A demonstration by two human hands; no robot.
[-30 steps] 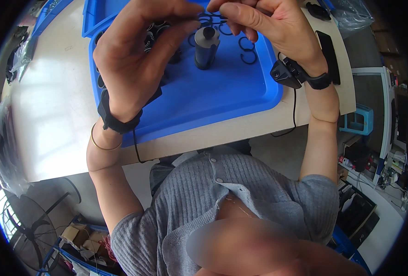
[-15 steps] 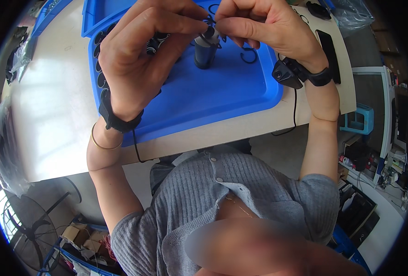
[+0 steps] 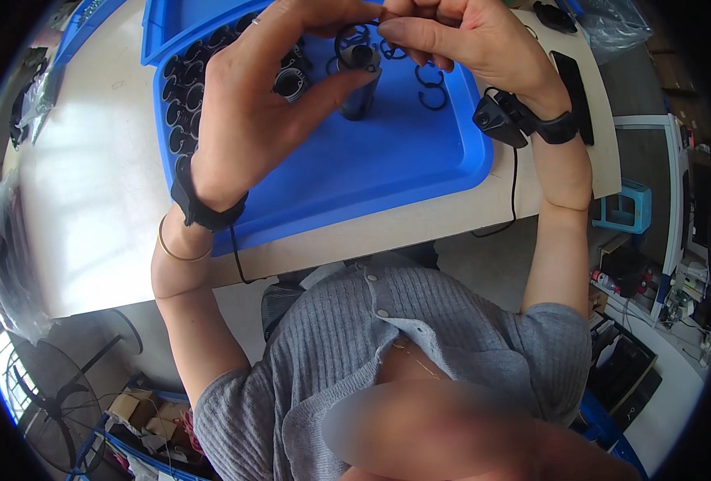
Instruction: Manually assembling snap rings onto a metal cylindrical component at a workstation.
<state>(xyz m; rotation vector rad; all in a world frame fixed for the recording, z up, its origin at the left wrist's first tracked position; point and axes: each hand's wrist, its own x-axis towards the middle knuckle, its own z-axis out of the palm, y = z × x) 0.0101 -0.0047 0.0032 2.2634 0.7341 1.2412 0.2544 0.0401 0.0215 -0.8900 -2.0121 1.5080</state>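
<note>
A black retaining ring (image 3: 337,50) is pinched between the thumb and fingers of my right hand (image 3: 484,52). The ring tilts over the top of a dark grey cylinder (image 3: 357,103) that stands upright in the blue tray (image 3: 347,172). My left hand (image 3: 251,104) curves around the near left, thumb and index finger spread apart. Its thumb tip reaches the cylinder's upper side, while the index fingertip lies close to my right fingertips. Whether that finger touches the ring I cannot tell. Loose C-shaped black rings (image 3: 433,109) lie right of the cylinder.
Rows of black ring-like parts (image 3: 177,117) fill the tray's left side, partly behind my left hand. Another blue tray (image 3: 153,32) sits behind. A black phone-like slab (image 3: 572,96) lies on the table at right. Cables trail from both wrist straps.
The left thumb and index finger have come apart from their pinch at the cylinder top. The ring now shows tilted above the cylinder, held at the right fingertips.
</note>
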